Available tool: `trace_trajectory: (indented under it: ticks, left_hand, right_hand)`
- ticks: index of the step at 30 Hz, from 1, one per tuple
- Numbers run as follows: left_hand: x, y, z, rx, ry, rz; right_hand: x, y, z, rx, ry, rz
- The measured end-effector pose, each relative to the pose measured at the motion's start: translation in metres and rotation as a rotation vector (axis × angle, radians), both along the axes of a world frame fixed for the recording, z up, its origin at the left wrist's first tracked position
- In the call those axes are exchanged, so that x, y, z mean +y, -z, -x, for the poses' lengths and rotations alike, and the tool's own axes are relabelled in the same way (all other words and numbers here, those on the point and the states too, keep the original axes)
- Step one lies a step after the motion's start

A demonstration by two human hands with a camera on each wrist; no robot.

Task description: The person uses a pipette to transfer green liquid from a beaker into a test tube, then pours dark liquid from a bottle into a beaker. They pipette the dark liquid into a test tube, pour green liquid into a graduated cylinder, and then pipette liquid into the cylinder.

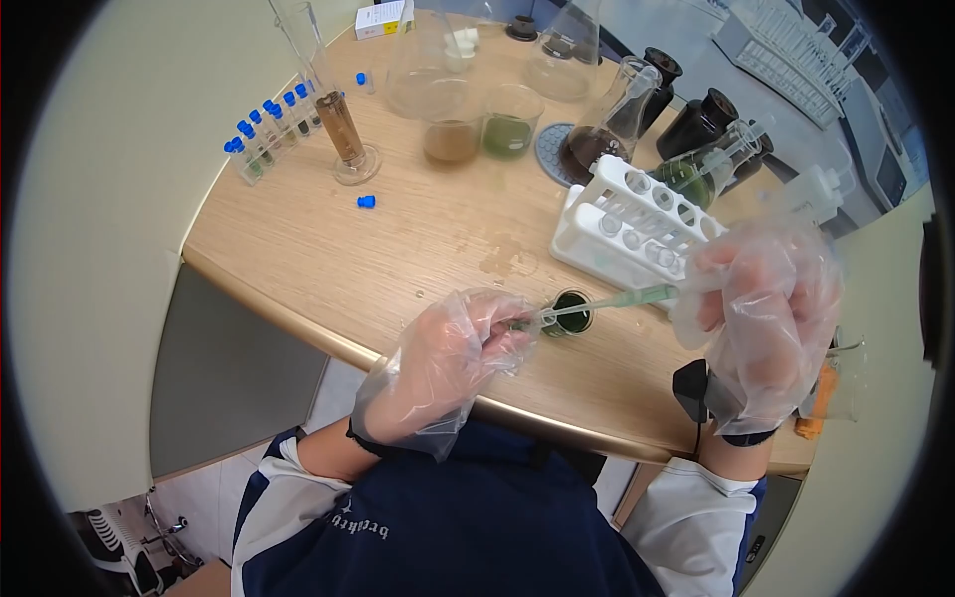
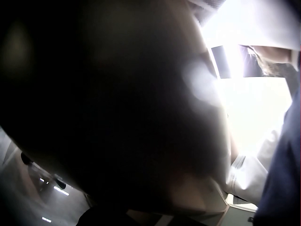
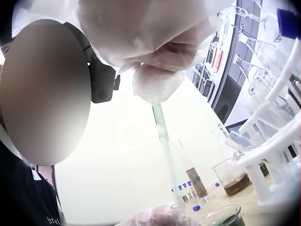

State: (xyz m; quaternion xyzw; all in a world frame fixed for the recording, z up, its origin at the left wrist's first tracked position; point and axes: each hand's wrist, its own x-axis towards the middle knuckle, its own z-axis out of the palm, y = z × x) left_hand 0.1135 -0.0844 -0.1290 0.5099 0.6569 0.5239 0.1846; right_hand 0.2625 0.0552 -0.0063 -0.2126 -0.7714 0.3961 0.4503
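My gloved left hand (image 1: 448, 358) pinches a small clear tube (image 1: 547, 317) near the table's front edge, its mouth turned to the right. In my gloved right hand (image 1: 761, 308) is a dropper pipette (image 1: 642, 297) with green liquid inside, its thin tip right at the tube's mouth. The right wrist view shows the pipette (image 3: 160, 125) pointing down toward the tube mouth (image 3: 178, 205) above the left hand (image 3: 157, 216). Just behind the tip stands a small beaker of dark green liquid (image 1: 570, 313). The left wrist view is mostly dark and hides that hand's work.
A white test-tube rack (image 1: 577, 239) stands behind the right hand. Farther back are a flask of dark brown liquid (image 1: 597, 149), a beaker of green liquid (image 1: 507, 134) and a graduated cylinder (image 1: 341, 134). Several blue-capped tubes (image 1: 269, 129) stand at left, near a loose blue cap (image 1: 366, 202).
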Motion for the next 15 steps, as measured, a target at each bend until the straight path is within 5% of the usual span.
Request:
trace_trajectory:
  ticks: [15]
  left_hand:
    - [-0.0005,-0.0018,0.0003,-0.018,0.003,-0.012]
  right_hand:
    - [-0.0012,0.0028,-0.0018,-0.097,0.076,-0.014]
